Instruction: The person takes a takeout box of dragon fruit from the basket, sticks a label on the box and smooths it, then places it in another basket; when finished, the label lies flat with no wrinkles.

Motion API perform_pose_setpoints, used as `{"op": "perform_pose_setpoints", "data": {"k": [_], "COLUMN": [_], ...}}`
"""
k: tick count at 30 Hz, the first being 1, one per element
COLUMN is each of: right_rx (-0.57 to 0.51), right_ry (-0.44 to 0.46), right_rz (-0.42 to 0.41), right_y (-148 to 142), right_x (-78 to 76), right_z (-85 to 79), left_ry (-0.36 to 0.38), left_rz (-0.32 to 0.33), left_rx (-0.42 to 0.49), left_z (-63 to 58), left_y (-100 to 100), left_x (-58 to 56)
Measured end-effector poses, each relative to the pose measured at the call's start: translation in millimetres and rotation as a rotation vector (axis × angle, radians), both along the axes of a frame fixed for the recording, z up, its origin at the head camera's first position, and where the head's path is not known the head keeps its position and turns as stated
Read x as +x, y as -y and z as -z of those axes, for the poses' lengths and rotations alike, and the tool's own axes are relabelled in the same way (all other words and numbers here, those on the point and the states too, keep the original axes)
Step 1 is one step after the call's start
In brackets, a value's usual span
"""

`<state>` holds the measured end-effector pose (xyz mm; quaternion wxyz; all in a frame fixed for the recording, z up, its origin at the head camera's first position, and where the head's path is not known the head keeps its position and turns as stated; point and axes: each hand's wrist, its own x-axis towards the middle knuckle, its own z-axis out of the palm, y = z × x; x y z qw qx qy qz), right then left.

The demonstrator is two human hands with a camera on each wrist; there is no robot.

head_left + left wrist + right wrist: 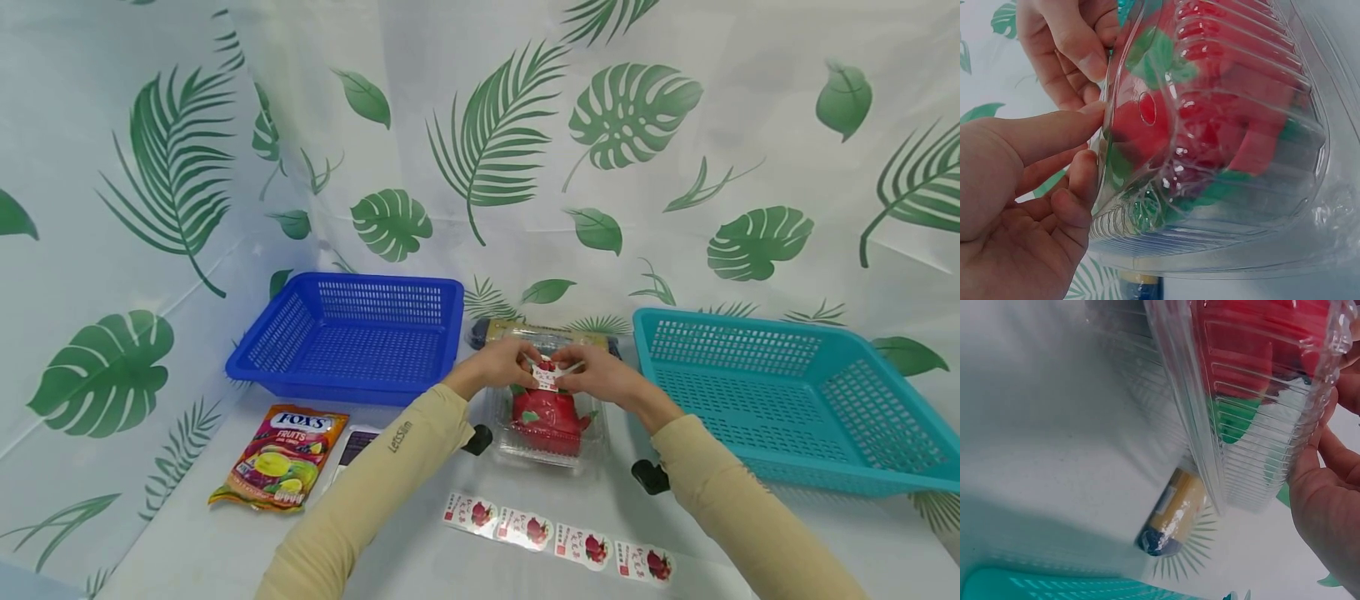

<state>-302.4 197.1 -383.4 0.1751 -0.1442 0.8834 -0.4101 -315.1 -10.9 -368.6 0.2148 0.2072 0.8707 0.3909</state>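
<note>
A clear plastic clamshell box (543,450) stands on the white table with a red dragon fruit (546,412) with green tips inside. At the far part of its lid is a small white sticker (545,377) printed with a fruit and red writing. My left hand (504,365) pinches the sticker's left side, and my right hand (600,375) pinches its right side. In the left wrist view, the left thumb and fingertips (1088,178) are against the lid; the sticker itself is hidden there. From the right wrist, the box's ribbed side (1260,437) shows beside my right fingers.
A strip of similar stickers (527,529) lies in front of the box. To the left are a blue basket (345,387), a FOX'S candy bag (283,458) and a partly covered packet (356,447). A teal basket (757,462) stands at right. Behind the box lies a yellow-and-dark wrapped package (592,340).
</note>
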Motion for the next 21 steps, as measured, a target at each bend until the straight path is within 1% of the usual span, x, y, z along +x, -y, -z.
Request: {"op": "perform_pose_setpoints", "data": {"k": [7,14,21], "right_rx": [0.000,0.004,0.008], "right_ry": [0.003,0.007,0.005], "right_rz": [0.005,0.021,0.025], "right_y": [-0.2,0.1,1.0], "right_x": [1.5,3.5,3.4], "right_z": [-0.9,-1.3,-1.4], "left_ry": [-0.030,-0.021,-0.043], "left_rz": [0.011,0.017,0.013], "left_rx": [-0.016,-0.011,-0.014], "left_z": [-0.1,0.0,0.7], "left_y": [-0.7,-1.2,-0.7], "left_x": [0.2,0.1,-0.3]}}
